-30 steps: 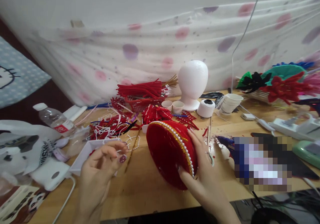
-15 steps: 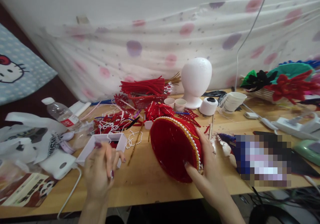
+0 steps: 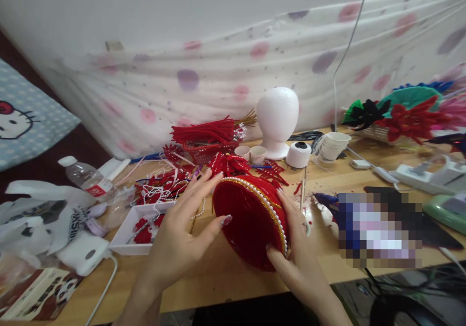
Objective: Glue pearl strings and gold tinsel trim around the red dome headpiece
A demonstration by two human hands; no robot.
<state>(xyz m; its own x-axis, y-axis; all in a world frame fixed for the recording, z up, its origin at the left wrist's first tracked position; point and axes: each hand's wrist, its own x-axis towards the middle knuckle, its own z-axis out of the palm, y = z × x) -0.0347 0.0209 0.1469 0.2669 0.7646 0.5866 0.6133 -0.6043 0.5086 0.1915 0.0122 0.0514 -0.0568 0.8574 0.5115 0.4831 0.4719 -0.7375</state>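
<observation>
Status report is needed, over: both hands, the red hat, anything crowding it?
Right hand holding red hat, thumb inside. Left hand open by its left rim, contact unclear. Hat tilted, opening toward camera. Beaded red pieces close behind.

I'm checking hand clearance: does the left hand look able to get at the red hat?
Probably yes: the left hand is open, right beside the red hat, and nothing visibly blocks the way.

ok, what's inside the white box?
Red pieces and a silvery strand show in the white box. Its right end is hidden behind the left hand; anything there can't be seen.
</observation>
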